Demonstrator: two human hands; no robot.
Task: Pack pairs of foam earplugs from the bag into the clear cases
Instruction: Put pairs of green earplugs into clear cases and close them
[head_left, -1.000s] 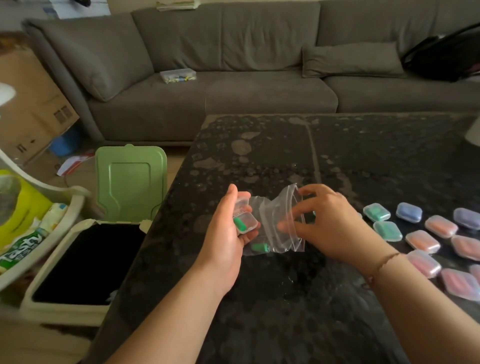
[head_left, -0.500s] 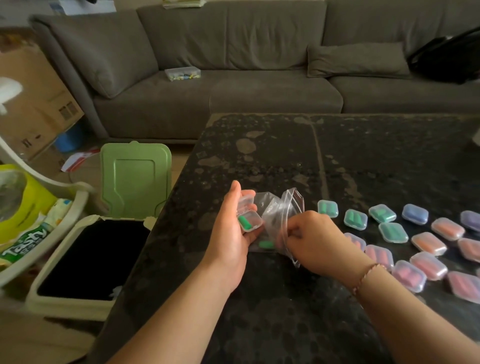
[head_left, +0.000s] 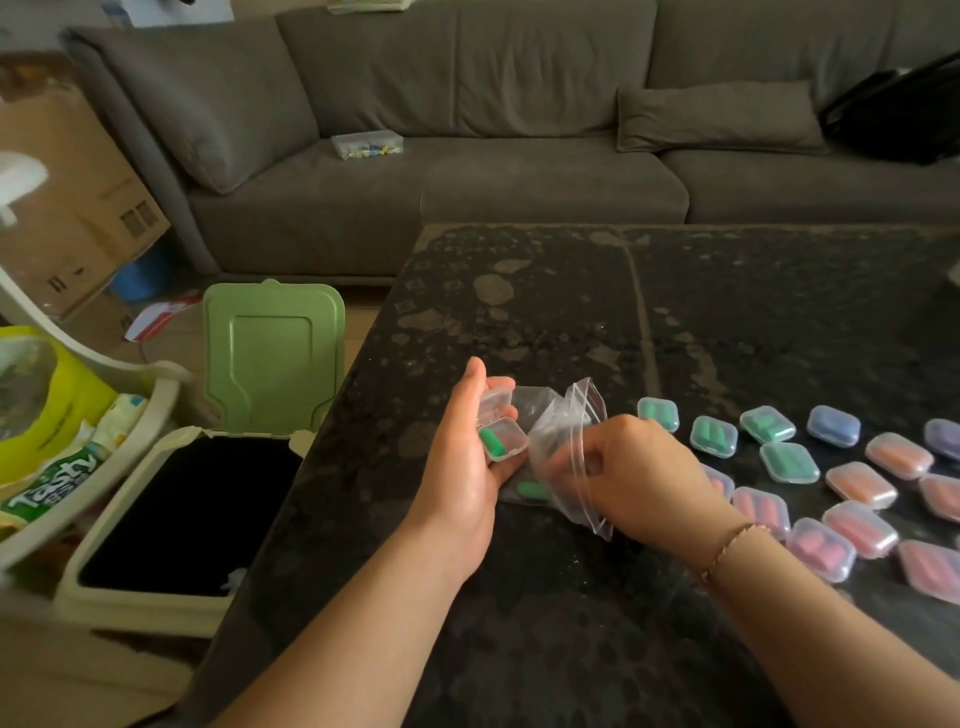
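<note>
My left hand (head_left: 462, 467) holds an open clear case (head_left: 501, 431) with one green earplug (head_left: 490, 441) in it. Beside it a clear zip bag (head_left: 561, 441) lies crumpled on the dark table (head_left: 519, 597). My right hand (head_left: 634, 478) has its fingers curled inside the bag's mouth. One green earplug (head_left: 531, 489) shows through the bag near its bottom. Whether the fingertips touch that earplug is hidden by the plastic.
Several closed cases with green (head_left: 714, 436), blue (head_left: 833, 426), orange (head_left: 862, 486) and pink (head_left: 820, 550) earplugs lie in rows at the table's right. An open bin with a green lid (head_left: 272, 353) stands left of the table. A grey sofa (head_left: 519, 156) runs behind.
My right hand has gone from holding the bag's rim into the bag's mouth, and the bag has crumpled. The view has shifted, showing more filled cases at the right.
</note>
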